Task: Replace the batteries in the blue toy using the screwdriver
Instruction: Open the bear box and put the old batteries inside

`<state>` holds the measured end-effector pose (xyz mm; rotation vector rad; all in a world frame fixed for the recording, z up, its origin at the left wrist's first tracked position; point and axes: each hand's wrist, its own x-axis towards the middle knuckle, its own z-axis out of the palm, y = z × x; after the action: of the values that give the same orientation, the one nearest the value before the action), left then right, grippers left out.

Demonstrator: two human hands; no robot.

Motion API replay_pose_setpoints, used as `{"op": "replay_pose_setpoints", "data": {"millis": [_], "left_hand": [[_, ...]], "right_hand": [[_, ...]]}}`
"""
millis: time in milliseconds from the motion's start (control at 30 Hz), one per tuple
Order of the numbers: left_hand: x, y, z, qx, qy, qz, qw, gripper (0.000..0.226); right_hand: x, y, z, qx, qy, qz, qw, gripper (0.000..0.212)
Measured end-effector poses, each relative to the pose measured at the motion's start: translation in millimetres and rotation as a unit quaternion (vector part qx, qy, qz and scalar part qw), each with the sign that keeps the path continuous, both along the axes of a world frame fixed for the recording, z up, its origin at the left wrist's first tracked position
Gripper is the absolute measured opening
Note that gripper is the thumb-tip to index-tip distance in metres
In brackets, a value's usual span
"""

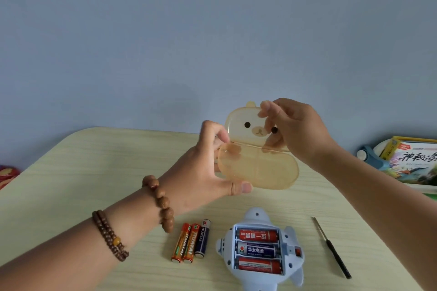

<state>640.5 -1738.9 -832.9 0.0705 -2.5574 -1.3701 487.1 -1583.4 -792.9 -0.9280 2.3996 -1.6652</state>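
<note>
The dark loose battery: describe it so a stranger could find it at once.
On the pale wooden table, look just left of the open blue toy, where three loose batteries lie side by side. The navy battery is the rightmost, nearest the toy; its neighbours are two orange batteries.

The case (257, 172) is translucent amber; its lid bears a bear face with two black dot eyes and a tan muzzle. The toy (257, 218) is pale blue. The fitted batteries (257, 235) are red, dark blue and red. The loose batteries (190, 243) are two orange and one navy. The screwdriver (335, 257) has a black handle and a silver shaft. The table (94, 172) shows pale wood grain. The wall (165, 30) is plain grey-blue. The bracelets (160, 201) are brown beads.
</note>
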Motion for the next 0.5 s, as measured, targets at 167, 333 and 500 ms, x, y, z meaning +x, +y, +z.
{"op": "replay_pose_setpoints", "data": {"millis": [167,333,500], "left_hand": [[4.4,-5.2,5.8,-0.181,-0.029,0.009,0.983,0.034],[8.8,-7.8,0.8,-0.208,-0.096,-0.014,0.973,0.005],[9.2,-8.7,-3.9,-0.243,-0.022,0.010,0.970,0.005]], "right_hand": [[-13.3,-8.8,-10.6,0.094,0.043,-0.003,0.995,0.018],[-17.8,-11.7,-23.0,0.156,0.078,-0.005,0.985,0.018],[-25.5,-10.6,-42.8,0.180,0.062,-0.009,0.982,0.020]]}}
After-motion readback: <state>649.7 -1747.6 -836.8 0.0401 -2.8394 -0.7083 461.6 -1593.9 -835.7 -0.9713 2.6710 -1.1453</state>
